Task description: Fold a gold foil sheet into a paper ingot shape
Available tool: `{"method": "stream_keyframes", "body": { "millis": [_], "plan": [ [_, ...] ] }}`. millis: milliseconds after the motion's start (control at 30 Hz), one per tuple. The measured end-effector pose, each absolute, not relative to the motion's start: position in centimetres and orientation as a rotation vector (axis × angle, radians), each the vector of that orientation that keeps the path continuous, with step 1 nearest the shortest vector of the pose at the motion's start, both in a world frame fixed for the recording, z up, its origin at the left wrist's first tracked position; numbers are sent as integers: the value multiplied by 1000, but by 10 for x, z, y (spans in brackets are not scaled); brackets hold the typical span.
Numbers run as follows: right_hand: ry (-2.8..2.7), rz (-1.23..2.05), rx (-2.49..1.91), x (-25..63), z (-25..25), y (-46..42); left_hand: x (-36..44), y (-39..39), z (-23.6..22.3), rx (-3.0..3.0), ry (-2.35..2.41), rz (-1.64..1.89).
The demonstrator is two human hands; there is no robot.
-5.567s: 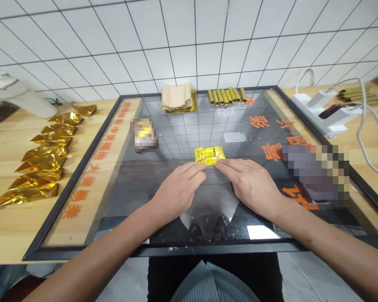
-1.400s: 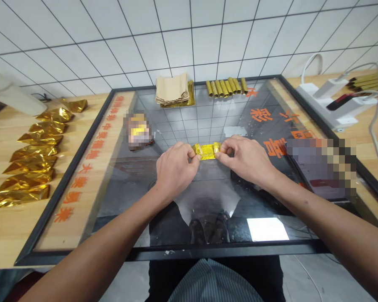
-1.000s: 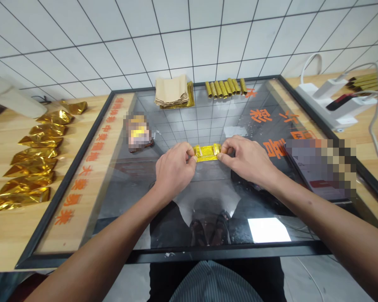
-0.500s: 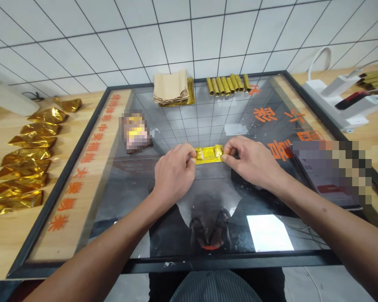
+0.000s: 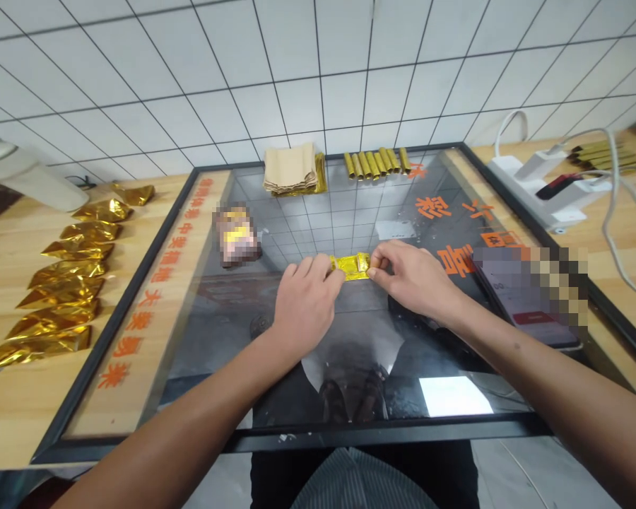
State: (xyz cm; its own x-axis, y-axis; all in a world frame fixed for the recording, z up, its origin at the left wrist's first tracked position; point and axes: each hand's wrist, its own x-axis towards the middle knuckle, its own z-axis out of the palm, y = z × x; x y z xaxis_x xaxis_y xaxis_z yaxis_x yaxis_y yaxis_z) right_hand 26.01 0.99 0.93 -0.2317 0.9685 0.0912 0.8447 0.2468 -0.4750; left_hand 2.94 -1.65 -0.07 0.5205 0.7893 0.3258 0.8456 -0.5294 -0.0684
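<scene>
One gold foil rectangle point(image 5: 352, 268) is lying at twelve o'clock on a black-framed glass panel point(image 5: 206, 311), long axis nine-to-three; your left hand point(image 5: 308, 300) is covering one end, grip unclear; your right hand point(image 5: 410, 278), equally near, is pinching the other. Eight pointed gold foil packets point(image 5: 68, 273) are resting at ten, eight gold tubes point(image 5: 373, 165) farther at twelve.

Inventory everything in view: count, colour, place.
Table: one, tan, beneath
Glass panel: one, black frame, centre
Lettering: many, orange, both sides
Foil piece: one, gold, glass centre
Foil packets: eight, gold, table left
Paper stack: one, brown, glass back
Tubes: several, gold, back right
Pixelated item: one, brownish, glass left
Phone: one, dark edge, glass right
Power strip: one, white, table right
Cables: several, white, right
Strips: several, gold, far right
Container: one, white, far left
Tiled wall: one, white, behind
Left hand: one, foil's left end
Right hand: one, foil's right end
</scene>
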Motion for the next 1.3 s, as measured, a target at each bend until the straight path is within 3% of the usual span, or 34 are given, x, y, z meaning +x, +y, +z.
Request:
{"method": "stream_keyframes", "body": {
  "millis": [233, 600, 1300],
  "plan": [
    [-2135, 476, -1680, 257, 12, 10, 30, -17, -5, -2636, -1147, -216],
    [-2099, 459, -1599, 260, 6, 5, 27, -30, -9, -2615, -1311, -387],
    [-2352, 145, -1428, 266, 2, -6, 18, -39, -12, -2748, -1371, -294]
  ]
}}
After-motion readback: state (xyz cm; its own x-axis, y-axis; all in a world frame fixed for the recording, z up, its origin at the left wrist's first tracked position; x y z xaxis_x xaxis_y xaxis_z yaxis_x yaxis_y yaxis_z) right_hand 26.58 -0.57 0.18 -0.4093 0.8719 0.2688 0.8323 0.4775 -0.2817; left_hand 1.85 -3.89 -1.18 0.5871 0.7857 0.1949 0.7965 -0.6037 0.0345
